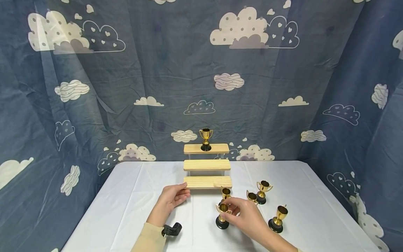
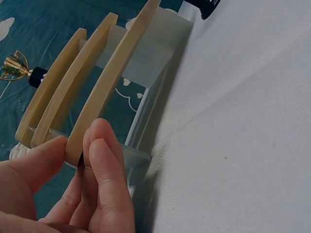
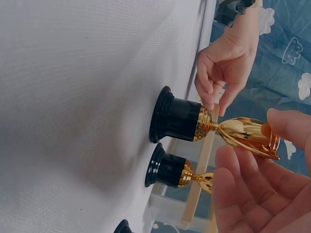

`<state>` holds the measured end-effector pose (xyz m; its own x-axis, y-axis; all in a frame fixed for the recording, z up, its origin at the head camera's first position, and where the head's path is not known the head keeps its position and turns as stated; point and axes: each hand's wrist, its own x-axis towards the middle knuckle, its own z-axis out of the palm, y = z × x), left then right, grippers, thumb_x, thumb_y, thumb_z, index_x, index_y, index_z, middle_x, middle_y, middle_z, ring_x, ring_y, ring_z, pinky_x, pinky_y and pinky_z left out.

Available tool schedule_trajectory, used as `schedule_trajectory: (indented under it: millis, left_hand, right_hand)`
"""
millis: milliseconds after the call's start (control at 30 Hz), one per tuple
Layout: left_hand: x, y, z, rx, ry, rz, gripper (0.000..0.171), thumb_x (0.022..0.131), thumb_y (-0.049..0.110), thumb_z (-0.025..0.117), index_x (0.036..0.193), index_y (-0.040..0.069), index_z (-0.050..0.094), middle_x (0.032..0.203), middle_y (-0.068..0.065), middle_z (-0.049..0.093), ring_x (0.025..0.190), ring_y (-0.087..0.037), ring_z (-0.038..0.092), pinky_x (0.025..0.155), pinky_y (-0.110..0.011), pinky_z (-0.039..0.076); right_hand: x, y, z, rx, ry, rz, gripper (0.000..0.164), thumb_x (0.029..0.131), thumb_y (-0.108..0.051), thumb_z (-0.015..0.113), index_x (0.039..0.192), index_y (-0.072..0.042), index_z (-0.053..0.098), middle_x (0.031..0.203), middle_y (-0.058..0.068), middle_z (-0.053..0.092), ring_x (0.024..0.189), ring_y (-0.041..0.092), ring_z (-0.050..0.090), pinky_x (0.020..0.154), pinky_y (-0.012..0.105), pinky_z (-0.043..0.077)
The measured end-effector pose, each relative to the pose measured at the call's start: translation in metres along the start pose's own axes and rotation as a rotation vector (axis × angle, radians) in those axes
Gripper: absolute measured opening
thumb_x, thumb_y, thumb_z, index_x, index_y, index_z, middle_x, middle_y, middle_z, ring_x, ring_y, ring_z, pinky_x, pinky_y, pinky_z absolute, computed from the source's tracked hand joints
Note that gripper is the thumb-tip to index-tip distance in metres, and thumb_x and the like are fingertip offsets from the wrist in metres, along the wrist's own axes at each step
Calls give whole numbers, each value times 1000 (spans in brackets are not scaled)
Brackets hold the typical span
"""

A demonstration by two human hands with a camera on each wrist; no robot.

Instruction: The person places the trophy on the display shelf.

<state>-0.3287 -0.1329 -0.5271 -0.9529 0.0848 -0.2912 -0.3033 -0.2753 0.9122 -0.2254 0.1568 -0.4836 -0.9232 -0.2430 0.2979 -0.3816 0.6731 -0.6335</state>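
Note:
My left hand (image 1: 172,199) pinches the left end of the lowest step of a three-tier wooden display stand (image 1: 207,165), thumb on one face and fingers on the other in the left wrist view. With my right hand (image 1: 247,217), I hold a small gold trophy (image 1: 222,222) by its cup, between thumb and fingers. Its black base (image 3: 175,119) faces the table; whether it touches the cloth, I cannot tell. Just behind it stands a second trophy (image 1: 226,193), partly hidden by my right fingers. Another gold trophy (image 1: 206,140) stands upright on the top step.
Right of the stand are more trophies: one upright at the back (image 1: 263,192), one partly hidden by my right hand (image 1: 252,197), and one nearer the front (image 1: 278,219). White cloth covers the table (image 1: 141,182). A blue cloud-patterned curtain (image 1: 176,63) hangs behind and at both sides.

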Motion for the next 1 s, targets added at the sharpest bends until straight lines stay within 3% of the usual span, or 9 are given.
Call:
schedule_trajectory:
  millis: [600,1000]
  left_hand:
    - [2,-1,0,-9,19,9,33,91,18,76,111,-7,68,89,-14,75,76,-18,74,69,-25,61]
    - [1,-1,-1,17,6,26,34,92,20,76,113,-7,69,92,-15,75,79,-19,74,71,-26,62]
  right_hand:
    - [1,-4,-4,3,29,25,30,79,-35,86,104,-22,74,84,-16,66,68,1,61,62,21,54]
    - [3,-13,-10,12,60,-39,28,82,-35,84,104,-21,74,85,-17,64,71,1,60,64,26,58]
